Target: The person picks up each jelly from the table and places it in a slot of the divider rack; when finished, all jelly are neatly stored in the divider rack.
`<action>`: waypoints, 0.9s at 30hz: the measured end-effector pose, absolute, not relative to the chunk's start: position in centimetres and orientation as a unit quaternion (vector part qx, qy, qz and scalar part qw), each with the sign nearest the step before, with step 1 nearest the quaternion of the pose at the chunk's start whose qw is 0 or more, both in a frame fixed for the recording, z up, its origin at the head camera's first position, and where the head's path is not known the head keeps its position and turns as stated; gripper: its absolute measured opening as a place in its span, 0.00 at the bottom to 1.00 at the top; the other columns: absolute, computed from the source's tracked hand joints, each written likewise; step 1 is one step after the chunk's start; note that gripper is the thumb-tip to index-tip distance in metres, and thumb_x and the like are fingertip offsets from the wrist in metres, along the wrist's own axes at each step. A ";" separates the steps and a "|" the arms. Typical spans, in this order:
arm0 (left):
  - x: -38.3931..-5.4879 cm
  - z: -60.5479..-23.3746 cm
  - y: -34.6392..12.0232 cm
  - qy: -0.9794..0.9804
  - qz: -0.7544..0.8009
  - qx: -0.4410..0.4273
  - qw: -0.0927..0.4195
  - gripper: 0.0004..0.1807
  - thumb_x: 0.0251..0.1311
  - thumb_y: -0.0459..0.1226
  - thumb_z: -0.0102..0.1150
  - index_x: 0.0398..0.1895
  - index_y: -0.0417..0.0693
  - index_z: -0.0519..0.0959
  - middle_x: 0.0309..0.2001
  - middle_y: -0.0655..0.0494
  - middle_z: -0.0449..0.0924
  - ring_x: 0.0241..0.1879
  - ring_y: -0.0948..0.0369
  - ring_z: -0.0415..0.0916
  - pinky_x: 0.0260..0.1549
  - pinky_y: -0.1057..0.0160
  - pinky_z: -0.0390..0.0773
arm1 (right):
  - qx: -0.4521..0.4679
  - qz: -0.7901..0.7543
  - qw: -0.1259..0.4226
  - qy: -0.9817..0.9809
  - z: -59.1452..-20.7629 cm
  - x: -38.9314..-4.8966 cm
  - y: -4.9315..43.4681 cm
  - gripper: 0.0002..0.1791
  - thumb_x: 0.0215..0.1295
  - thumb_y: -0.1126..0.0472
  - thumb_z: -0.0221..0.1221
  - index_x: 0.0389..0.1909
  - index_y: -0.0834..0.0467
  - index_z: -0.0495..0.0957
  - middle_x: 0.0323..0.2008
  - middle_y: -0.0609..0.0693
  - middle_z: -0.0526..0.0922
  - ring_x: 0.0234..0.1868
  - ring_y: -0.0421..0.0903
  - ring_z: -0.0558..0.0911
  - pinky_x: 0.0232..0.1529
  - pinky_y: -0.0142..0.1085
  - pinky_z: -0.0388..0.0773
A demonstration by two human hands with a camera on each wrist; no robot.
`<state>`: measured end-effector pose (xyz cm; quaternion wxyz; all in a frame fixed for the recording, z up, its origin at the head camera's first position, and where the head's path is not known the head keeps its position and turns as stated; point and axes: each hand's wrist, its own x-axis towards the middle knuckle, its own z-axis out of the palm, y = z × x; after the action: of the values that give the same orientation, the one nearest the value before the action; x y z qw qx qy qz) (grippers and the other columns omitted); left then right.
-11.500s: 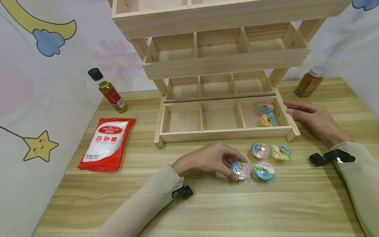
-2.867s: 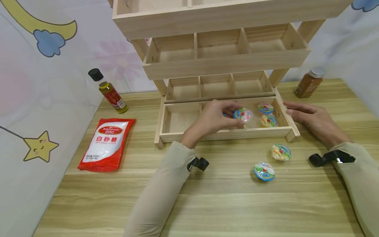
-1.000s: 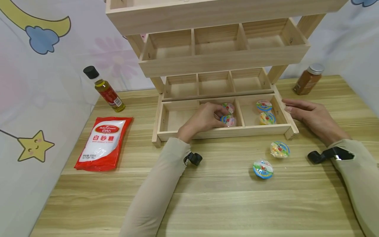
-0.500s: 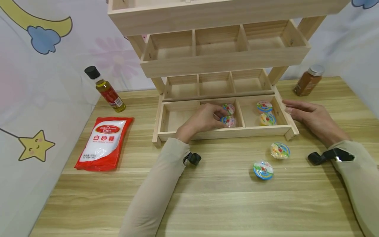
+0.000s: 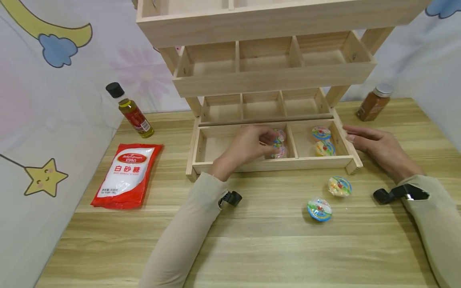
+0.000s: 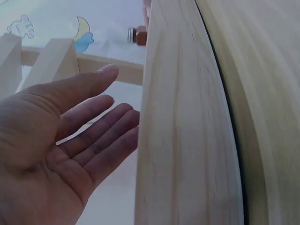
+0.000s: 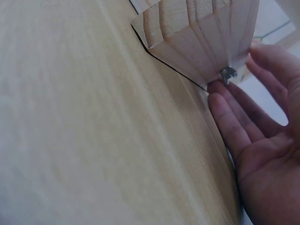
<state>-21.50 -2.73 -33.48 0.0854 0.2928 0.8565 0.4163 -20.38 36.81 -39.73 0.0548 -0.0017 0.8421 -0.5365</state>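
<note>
My left hand [image 5: 246,147] is over the middle compartment of the rack's lowest tray [image 5: 252,164]. Its thumb and fingers are apart, and the left wrist view shows nothing between them. Just beyond the fingertips, a pink jelly cup [image 5: 281,152] lies in that compartment with another jelly cup [image 5: 280,134] behind it, both partly hidden. The right compartment holds a pink jelly cup [image 5: 321,133] and a yellow jelly cup [image 5: 325,148]. On the table in front lie two more, a yellowish cup [image 5: 340,186] and a blue-rimmed cup [image 5: 319,209]. My right hand [image 5: 385,152] touches the rack's right side with extended fingers.
Higher wooden trays [image 5: 273,76] overhang the lowest one. An oil bottle [image 5: 135,116] and a red-and-white sugar bag [image 5: 127,176] are at left. A brown jar [image 5: 375,104] stands behind my right hand. A metal wing nut [image 7: 228,74] sticks out from the rack.
Two jelly cups have gone from the table into the middle compartment, carried by my left hand. Within the last half second it let go of the nearer one and drew back slightly. My right hand stayed put.
</note>
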 end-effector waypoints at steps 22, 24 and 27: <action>-16.4 -33.5 2.4 0.767 0.479 0.368 0.215 0.23 0.63 0.34 0.77 0.60 0.37 0.84 0.58 0.46 0.86 0.53 0.61 0.85 0.49 0.76 0.80 | -0.006 -0.547 0.055 0.836 -39.9 -20.6 37.0 0.30 0.78 0.47 0.63 0.76 0.49 0.74 0.64 0.30 0.79 0.60 0.25 0.76 0.53 0.19 0.75; -16.1 -33.8 2.8 0.761 0.482 0.368 0.229 0.24 0.63 0.34 0.77 0.61 0.37 0.84 0.58 0.47 0.86 0.53 0.63 0.84 0.49 0.76 0.80 | -0.003 -0.545 0.058 0.837 -40.0 -20.6 37.0 0.30 0.78 0.47 0.63 0.76 0.48 0.74 0.64 0.29 0.79 0.60 0.25 0.76 0.53 0.19 0.74; -15.8 -34.2 3.2 0.748 0.494 0.370 0.245 0.23 0.62 0.33 0.77 0.60 0.37 0.84 0.58 0.48 0.86 0.52 0.65 0.84 0.50 0.75 0.80 | 0.000 -0.540 0.058 0.840 -40.0 -20.6 37.0 0.30 0.77 0.46 0.63 0.77 0.48 0.74 0.64 0.29 0.79 0.60 0.25 0.75 0.53 0.19 0.74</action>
<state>-15.80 3.17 -34.20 0.2448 0.3701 0.7475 0.4943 -20.57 37.02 -40.04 0.0576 0.0001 0.8399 -0.5397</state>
